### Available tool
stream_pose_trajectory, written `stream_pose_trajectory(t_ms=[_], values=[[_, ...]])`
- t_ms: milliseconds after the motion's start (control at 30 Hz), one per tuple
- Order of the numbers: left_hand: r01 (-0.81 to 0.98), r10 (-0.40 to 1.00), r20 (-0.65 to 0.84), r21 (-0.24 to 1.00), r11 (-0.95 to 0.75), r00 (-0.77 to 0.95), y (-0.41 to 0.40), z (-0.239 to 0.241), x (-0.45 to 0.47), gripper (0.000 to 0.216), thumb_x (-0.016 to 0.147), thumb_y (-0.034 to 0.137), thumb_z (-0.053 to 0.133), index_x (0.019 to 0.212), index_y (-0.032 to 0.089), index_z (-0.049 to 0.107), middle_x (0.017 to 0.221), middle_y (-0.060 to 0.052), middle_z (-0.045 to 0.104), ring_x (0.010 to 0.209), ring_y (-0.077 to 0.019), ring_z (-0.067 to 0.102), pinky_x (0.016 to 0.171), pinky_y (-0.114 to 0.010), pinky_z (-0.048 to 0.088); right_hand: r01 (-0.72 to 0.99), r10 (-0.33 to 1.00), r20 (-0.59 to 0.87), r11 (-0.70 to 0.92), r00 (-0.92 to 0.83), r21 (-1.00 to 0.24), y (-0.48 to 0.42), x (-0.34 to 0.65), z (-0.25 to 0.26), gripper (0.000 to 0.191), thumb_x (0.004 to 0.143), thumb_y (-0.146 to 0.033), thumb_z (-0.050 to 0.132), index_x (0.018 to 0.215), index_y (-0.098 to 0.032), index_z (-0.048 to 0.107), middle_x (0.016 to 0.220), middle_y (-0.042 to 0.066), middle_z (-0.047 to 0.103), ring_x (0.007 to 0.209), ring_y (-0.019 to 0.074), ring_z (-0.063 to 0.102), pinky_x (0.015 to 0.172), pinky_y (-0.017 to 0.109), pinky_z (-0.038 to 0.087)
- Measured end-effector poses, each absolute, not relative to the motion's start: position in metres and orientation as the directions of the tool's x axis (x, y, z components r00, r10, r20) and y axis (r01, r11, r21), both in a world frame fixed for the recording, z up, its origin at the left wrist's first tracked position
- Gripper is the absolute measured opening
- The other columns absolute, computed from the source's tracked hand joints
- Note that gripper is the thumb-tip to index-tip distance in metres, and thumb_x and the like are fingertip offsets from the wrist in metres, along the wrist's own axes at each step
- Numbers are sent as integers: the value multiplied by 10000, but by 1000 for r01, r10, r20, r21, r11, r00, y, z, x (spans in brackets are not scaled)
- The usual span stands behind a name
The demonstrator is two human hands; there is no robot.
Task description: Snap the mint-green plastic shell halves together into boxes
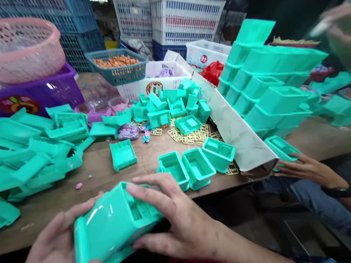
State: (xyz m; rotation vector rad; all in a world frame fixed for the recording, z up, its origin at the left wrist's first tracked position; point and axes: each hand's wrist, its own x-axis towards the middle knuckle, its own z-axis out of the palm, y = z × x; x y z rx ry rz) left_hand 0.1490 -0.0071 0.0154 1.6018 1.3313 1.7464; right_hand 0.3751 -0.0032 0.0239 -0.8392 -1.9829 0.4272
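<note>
I hold a teal plastic housing (110, 224) low in front of me, at the table's near edge. My left hand (65, 260) wraps its left end from below, thumb over the front rim. My right hand (179, 219) grips its right end, fingers curled over the top near a recessed pocket. Just beyond on the wooden table (100, 185) stand three small teal open boxes (197, 166) in a row. A single teal tray piece (123, 154) lies alone further back.
Teal lids are heaped at left (20, 160), small teal parts and gold frames (192, 135) at centre. A cardboard divider (230, 122) leans before stacked teal housings (267, 81). A co-worker's hand (304, 169) rests at right. Baskets and crates stand behind.
</note>
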Motion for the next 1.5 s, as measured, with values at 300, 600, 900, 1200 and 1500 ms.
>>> stream_pose_trajectory(t_ms=[300,600,900,1200,1500], values=[[632,795,585,560,-537,157,29,-64,168,711,1156,297,755,1816,282,490,1659,-202,775,1548,-408,813,1261,-616,748,504,685,632,715,-364,-485,19,410,17,580,1165,-14,611,1617,-324,801,1566,97,888,1528,253,831,1249,421,753],[695,778,597,475,-540,196,92,-74,115,475,1265,441,597,1724,332,654,1658,-138,808,1546,-416,765,1356,-656,612,795,866,496,344,-63,-500,59,508,60,294,1244,-389,713,1438,-330,926,1431,99,921,1367,302,904,1247,494,753],[758,883,438,516,-399,167,182,-104,109,139,1020,404,648,1049,271,674,1444,-208,774,1128,-397,820,1033,-583,730,937,991,16,-121,133,-327,177,528,21,429,1171,-376,898,1568,-227,833,1645,152,835,1465,341,852,1269,595,736],[737,887,444,557,-382,124,159,-84,96,96,1088,296,662,1016,272,721,1574,-154,791,1174,-339,893,1024,-494,766,907,916,13,-396,402,-142,234,579,15,444,1194,-474,876,1545,-215,797,1575,136,825,1366,324,845,1180,577,757],[609,699,708,599,-520,-98,124,-30,76,185,1211,415,729,1091,278,696,1386,-89,883,1205,-267,891,1055,-385,747,864,894,95,-390,439,-319,230,570,35,449,1176,-473,896,1530,-215,795,1580,132,809,1365,324,831,1168,565,750]])
